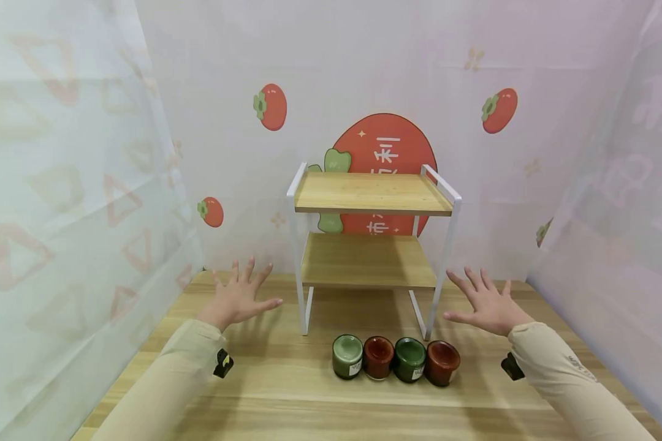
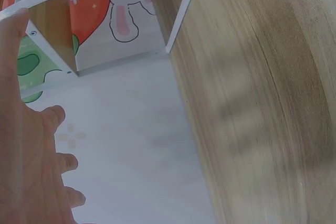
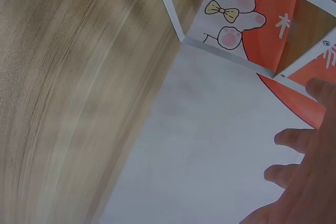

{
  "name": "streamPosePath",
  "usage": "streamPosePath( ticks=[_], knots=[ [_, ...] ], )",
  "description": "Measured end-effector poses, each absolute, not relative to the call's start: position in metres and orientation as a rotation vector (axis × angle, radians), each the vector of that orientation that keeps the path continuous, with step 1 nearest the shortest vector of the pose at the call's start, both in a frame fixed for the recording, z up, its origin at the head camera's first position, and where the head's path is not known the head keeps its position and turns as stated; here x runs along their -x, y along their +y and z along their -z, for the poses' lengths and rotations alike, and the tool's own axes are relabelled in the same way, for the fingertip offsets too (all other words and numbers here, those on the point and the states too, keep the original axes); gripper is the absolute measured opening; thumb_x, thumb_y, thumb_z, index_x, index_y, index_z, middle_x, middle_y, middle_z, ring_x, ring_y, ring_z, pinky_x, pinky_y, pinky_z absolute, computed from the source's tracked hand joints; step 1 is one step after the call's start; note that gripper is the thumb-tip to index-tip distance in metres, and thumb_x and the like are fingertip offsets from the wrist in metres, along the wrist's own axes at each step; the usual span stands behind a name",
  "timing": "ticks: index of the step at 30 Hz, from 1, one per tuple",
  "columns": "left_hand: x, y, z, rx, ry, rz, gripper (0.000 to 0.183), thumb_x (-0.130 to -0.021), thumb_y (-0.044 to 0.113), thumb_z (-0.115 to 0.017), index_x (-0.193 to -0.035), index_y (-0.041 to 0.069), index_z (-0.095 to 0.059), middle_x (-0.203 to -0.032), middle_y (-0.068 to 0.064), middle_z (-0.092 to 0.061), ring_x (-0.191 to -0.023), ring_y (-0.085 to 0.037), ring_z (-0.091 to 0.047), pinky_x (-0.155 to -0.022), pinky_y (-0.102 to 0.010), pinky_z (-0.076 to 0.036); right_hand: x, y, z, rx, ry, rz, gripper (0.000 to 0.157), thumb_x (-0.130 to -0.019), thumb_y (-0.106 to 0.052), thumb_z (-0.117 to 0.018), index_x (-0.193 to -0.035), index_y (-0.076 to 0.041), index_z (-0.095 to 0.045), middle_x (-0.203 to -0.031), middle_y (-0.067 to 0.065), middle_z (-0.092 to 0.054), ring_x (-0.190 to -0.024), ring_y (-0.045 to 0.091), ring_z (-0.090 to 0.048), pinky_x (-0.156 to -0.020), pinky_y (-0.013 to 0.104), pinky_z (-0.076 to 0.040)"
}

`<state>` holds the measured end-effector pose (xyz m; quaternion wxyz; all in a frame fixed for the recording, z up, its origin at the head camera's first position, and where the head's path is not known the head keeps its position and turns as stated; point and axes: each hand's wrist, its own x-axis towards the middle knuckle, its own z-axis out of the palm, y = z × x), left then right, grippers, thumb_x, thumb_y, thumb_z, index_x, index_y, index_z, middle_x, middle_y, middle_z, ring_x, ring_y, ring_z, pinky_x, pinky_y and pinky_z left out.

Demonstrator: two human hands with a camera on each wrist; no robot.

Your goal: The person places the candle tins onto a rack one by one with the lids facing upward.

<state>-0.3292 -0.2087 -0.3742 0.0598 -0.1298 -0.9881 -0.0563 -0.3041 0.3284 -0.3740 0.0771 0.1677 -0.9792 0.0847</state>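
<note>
Fingers spread and apart, both hands hold nothing: the left hand (image 1: 236, 300) hovers just left of the shelf (image 1: 372, 193), and the right hand (image 1: 488, 307) just right of it, neither touching its white frame. Shadows on the wood in the wrist views suggest that both are raised above the table (image 1: 287, 398).

Four jars stand in a close row in front of the shelf, on the person's side of it, running from about its middle to its right front foot. Starting at the left end, they are a light green jar (image 1: 347, 352), a dark red jar (image 1: 378, 355), a dark green jar (image 1: 410, 358) and a brick-red jar (image 1: 442, 361). All four are at table level, none on the shelf's upper board or its lower board (image 1: 366, 260). Behind the shelf hangs a printed sheet (image 1: 226, 122).

The step in hand looks like a ready pose flanking the shelf, with nothing being handled. Taking up a jar would call for bringing a hand inward and back from beside the shelf, then closing the fingers round one body without nudging its neighbours; lifting the shelf would instead want both hands on its side frames.
</note>
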Motion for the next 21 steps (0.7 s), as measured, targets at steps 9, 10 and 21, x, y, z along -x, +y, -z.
streamPosePath(
  ticks=[9, 10, 21],
  knots=[
    [0.329, -0.210, 0.377, 0.414, -2.989, 0.204, 0.091, -0.083, 0.081, -0.039, -0.154, 0.026, -0.024, -0.159, -0.022, -0.013, -0.142, -0.053, -0.010, -0.102, -0.085, -0.001, 0.300, 0.326, 0.370, -0.515, -2.952, -0.281, 0.088, -0.086, -0.066, -0.057, -0.153, -0.019, -0.024, -0.155, 0.030, -0.018, -0.138, 0.060, -0.008, -0.096, 0.088, 0.002],
    [0.329, -0.211, 0.376, 0.421, -3.002, 0.212, 0.091, -0.083, 0.082, -0.039, -0.153, 0.026, -0.027, -0.158, -0.022, -0.018, -0.141, -0.053, -0.017, -0.103, -0.083, -0.010, 0.300, 0.325, 0.370, -0.518, -2.956, -0.285, 0.086, -0.086, -0.065, -0.056, -0.152, -0.017, -0.028, -0.154, 0.030, -0.021, -0.138, 0.059, -0.010, -0.098, 0.087, -0.002],
    [0.332, -0.211, 0.382, 0.446, -3.104, 0.331, 0.042, -0.092, 0.044, -0.060, -0.119, 0.013, -0.064, -0.093, -0.001, -0.069, -0.083, -0.017, -0.064, -0.075, -0.046, -0.056, 0.303, 0.324, 0.371, -0.589, -3.008, -0.692, 0.045, -0.090, -0.042, -0.067, -0.115, -0.005, -0.062, -0.109, 0.012, -0.067, -0.097, 0.027, -0.064, -0.077, 0.042, -0.058]
  ],
)
